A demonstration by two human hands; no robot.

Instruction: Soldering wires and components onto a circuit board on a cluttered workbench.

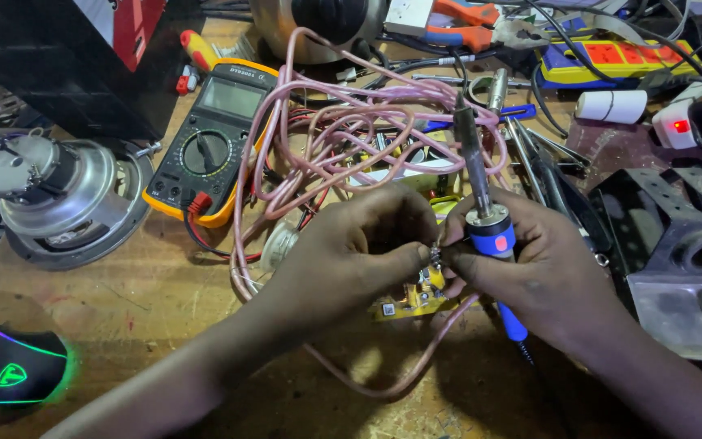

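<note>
Pinching a small dark component (435, 257) between the thumb and forefinger of my left hand (351, 252), I keep it just above the small yellow circuit board (413, 302), which lies on the worn wooden bench (164, 301) under both hands. My right hand (534, 272) is closed around the blue-handled soldering iron with its long grey metal barrel (474, 175); the barrel points away toward twelve o'clock, and my right fingertips also meet the component. From here I cannot quite tell whether it is a coil or a screw terminal.

To do this well I judge that my grip on the part should be firm but light, the hot barrel held off the tangle of pink insulated wire (343, 130) looping at eleven o'clock, and the board pressed flat so it does not slide. A yellow-cased multimeter with a black dial (209, 142) sits at ten o'clock, well apart.
</note>
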